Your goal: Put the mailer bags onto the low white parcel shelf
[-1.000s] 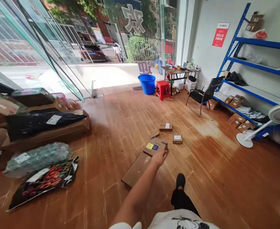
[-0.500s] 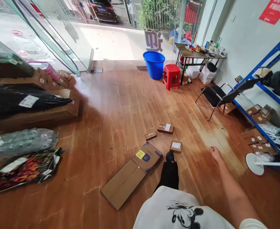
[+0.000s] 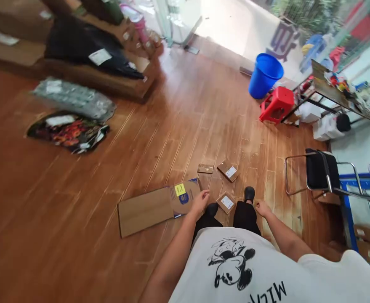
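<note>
The left hand [image 3: 200, 200], fingers loosely spread and empty, hangs over the labelled end of the flattened cardboard box [image 3: 158, 205] lying on the wooden floor [image 3: 77, 202], likely light, stiff and best pinched at that near edge, while the right hand [image 3: 262, 208] hangs open, holding nothing.

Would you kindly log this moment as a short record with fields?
Left hand: left hand empty, fingers loose, over the end of the flat cardboard box
Right hand: right hand empty, open, beside the leg
Between the feet: small labelled parcel
Further ahead: two small parcels
Floor: wooden floor
Background: blue bucket, red stool, black chair
</note>
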A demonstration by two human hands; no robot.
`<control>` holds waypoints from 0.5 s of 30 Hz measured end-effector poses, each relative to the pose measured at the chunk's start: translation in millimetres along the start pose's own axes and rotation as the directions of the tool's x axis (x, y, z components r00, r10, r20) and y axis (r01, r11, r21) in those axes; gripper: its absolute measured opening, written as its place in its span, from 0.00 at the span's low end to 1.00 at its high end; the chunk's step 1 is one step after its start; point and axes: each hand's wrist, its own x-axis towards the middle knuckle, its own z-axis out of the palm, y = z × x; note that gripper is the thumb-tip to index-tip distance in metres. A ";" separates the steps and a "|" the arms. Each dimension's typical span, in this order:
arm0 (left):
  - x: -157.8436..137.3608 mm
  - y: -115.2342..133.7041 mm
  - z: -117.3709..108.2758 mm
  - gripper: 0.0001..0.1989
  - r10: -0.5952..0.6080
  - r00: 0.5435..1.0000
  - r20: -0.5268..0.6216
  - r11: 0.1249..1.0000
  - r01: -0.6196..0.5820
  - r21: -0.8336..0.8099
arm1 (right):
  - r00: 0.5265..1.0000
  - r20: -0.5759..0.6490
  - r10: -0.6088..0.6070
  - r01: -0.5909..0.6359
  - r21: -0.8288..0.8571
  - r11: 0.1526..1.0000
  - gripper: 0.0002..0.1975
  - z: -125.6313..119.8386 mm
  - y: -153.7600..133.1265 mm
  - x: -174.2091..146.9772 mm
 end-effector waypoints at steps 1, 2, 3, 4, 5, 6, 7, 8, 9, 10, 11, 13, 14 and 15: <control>9.5 -6.0 7.8 0.16 -0.085 0.995 -0.050 0.994 0.082 -0.066 | 0.999 0.025 -0.032 0.034 -0.082 0.996 0.13 -20.0 -2.8 23.1; 16.9 -15.6 15.5 0.17 -0.186 0.977 -0.100 0.976 0.172 -0.135 | 0.997 0.051 -0.059 0.066 -0.165 0.984 0.13 -39.6 -7.6 47.8; 21.6 -27.8 23.9 0.17 -0.292 0.946 -0.143 0.944 0.261 -0.204 | 0.994 0.077 -0.083 0.099 -0.246 0.964 0.12 -58.4 -14.7 74.1; 23.8 -41.4 34.0 0.18 -0.393 0.903 -0.175 0.900 0.339 -0.273 | 0.990 0.099 -0.104 0.130 -0.320 0.938 0.12 -75.8 -24.1 101.5; 23.8 -55.0 46.4 0.18 -0.483 0.853 -0.195 0.850 0.404 -0.336 | 0.985 0.116 -0.125 0.160 -0.386 0.909 0.12 -91.4 -36.0 129.7; 22.7 -67.5 61.8 0.18 -0.561 0.803 -0.204 0.797 0.457 -0.394 | 0.981 0.128 -0.147 0.189 -0.441 0.877 0.12 -104.7 -50.1 158.0; 21.7 -78.1 80.3 0.18 -0.623 0.756 -0.201 0.745 0.496 -0.445 | 0.976 0.137 -0.168 0.215 -0.486 0.847 0.13 -115.3 -66.1 185.9; 21.7 -86.6 101.7 0.18 -0.676 0.711 -0.193 0.695 0.528 -0.488 | 0.971 0.142 -0.191 0.238 -0.523 0.819 0.15 -122.9 -83.4 212.8; 23.6 -93.5 125.8 0.19 -0.723 0.667 -0.177 0.643 0.557 -0.526 | 0.966 0.142 -0.218 0.260 -0.551 0.793 0.17 -127.2 -101.6 238.5; 27.7 -99.2 152.2 0.20 -0.759 0.633 -0.152 0.594 0.579 -0.559 | 0.959 0.138 -0.249 0.282 -0.573 0.769 0.19 -128.1 -120.4 262.7; 34.1 -104.3 180.4 0.21 -0.781 0.611 -0.129 0.559 0.591 -0.582 | 0.949 0.134 -0.287 0.309 -0.591 0.746 0.21 -125.2 -139.5 285.5; 52.8 -114.5 239.4 0.21 -0.805 0.587 -0.083 0.509 0.613 -0.604 | 0.918 0.129 -0.376 0.372 -0.611 0.699 0.24 -107.8 -177.4 327.9; 64.6 -120.3 269.0 0.21 -0.807 0.586 -0.066 0.499 0.618 -0.608 | 0.897 0.132 -0.422 0.408 -0.615 0.675 0.25 -93.1 -195.9 348.1; 77.7 -126.7 298.1 0.21 -0.804 0.591 -0.059 0.500 0.620 -0.605 | 0.874 0.138 -0.466 0.444 -0.614 0.652 0.26 -74.8 -213.7 368.0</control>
